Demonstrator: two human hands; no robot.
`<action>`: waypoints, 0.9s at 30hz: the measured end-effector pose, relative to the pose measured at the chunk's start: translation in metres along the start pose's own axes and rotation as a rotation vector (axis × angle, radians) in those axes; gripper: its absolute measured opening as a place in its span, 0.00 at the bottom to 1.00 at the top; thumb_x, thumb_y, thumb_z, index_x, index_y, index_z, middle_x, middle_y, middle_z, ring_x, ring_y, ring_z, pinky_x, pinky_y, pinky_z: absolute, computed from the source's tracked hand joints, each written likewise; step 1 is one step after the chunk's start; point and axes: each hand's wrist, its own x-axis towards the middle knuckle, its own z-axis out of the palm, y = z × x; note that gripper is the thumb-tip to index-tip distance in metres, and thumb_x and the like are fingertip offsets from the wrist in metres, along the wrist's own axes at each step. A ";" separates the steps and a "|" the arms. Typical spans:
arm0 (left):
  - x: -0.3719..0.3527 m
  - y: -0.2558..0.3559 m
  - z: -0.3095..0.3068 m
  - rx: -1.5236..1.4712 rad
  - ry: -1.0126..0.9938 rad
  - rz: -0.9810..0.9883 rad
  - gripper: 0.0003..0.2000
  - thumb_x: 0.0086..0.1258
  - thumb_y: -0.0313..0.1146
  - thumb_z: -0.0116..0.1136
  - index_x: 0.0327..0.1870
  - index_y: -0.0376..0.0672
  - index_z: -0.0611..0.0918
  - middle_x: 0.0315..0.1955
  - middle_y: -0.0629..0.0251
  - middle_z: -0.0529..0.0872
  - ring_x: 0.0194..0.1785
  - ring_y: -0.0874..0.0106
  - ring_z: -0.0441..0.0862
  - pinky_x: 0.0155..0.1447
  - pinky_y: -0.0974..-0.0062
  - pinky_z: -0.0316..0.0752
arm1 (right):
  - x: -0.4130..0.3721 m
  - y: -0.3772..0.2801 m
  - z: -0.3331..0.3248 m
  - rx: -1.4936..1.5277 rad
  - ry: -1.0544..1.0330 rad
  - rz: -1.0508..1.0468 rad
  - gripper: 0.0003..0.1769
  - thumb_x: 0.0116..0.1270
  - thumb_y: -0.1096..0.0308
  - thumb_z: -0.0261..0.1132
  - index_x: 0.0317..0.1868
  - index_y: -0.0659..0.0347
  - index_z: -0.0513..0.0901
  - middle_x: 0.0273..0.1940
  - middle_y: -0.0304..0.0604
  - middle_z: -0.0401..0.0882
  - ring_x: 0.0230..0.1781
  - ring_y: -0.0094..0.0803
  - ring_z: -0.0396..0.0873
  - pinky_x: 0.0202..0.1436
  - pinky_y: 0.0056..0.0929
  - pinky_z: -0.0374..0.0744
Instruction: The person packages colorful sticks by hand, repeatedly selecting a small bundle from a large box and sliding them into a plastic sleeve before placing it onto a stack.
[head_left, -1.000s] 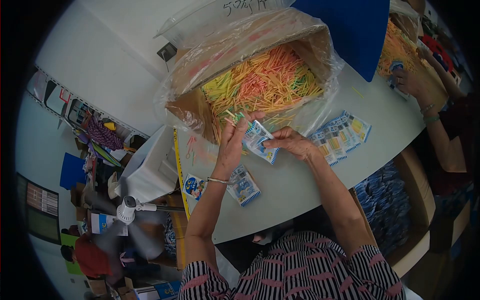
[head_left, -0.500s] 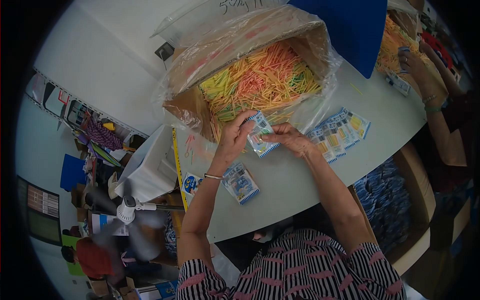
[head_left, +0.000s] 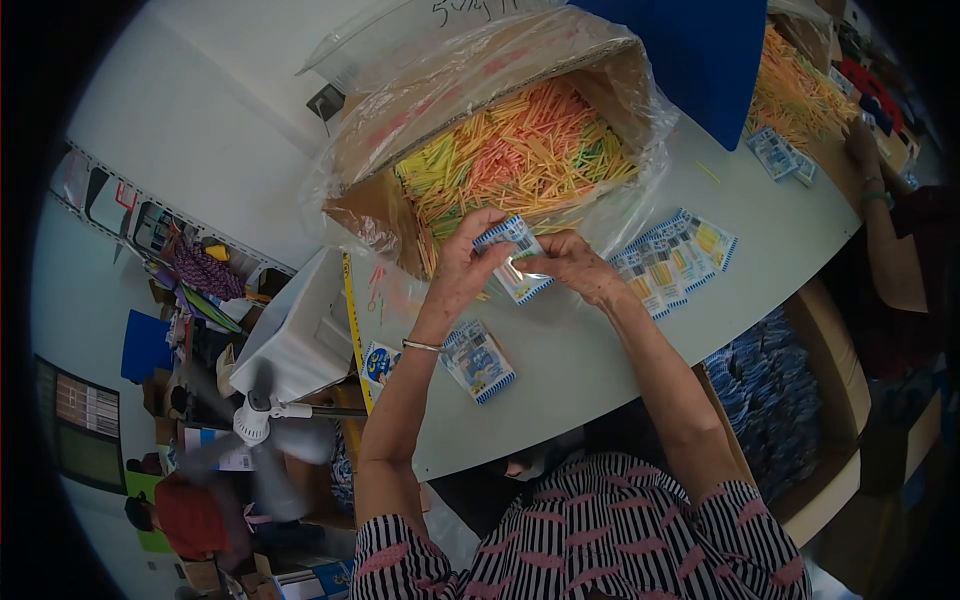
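Between my two hands is a small clear packet with a blue-and-white edge, tilted above the table. My left hand pinches its left side, thumb on the front. My right hand grips its right side, with the fingertips over the packet's middle. Behind them a plastic-lined cardboard box holds a heap of coloured sticks. A fan of filled packets lies right of my right hand. Near my left wrist, a stack of blue packets rests beside another blue packet.
The grey table has a yellow strip on its left edge. A box of blue packets stands below its right edge. A co-worker's arm reaches toward more sticks at the right. A fan and a white bin are left.
The held packet has shifted slightly up and left with my hands, and its angle has changed a little. The co-worker's hand has moved back, and packets lie on the table near it.
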 end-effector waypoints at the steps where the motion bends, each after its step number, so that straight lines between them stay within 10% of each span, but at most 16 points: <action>1: 0.000 -0.003 -0.002 -0.017 -0.024 -0.035 0.17 0.64 0.23 0.57 0.54 0.36 0.71 0.46 0.64 0.79 0.48 0.78 0.76 0.51 0.81 0.72 | -0.001 0.000 0.001 0.011 0.006 -0.010 0.12 0.59 0.68 0.67 0.42 0.64 0.83 0.34 0.36 0.83 0.32 0.16 0.76 0.37 0.17 0.73; 27: -0.006 0.011 0.047 -0.121 -0.130 -0.111 0.16 0.64 0.24 0.59 0.51 0.38 0.69 0.34 0.72 0.78 0.35 0.86 0.73 0.37 0.87 0.70 | -0.049 -0.053 -0.027 -0.296 0.046 -0.017 0.10 0.58 0.64 0.68 0.32 0.63 0.84 0.23 0.28 0.75 0.24 0.14 0.66 0.27 0.20 0.66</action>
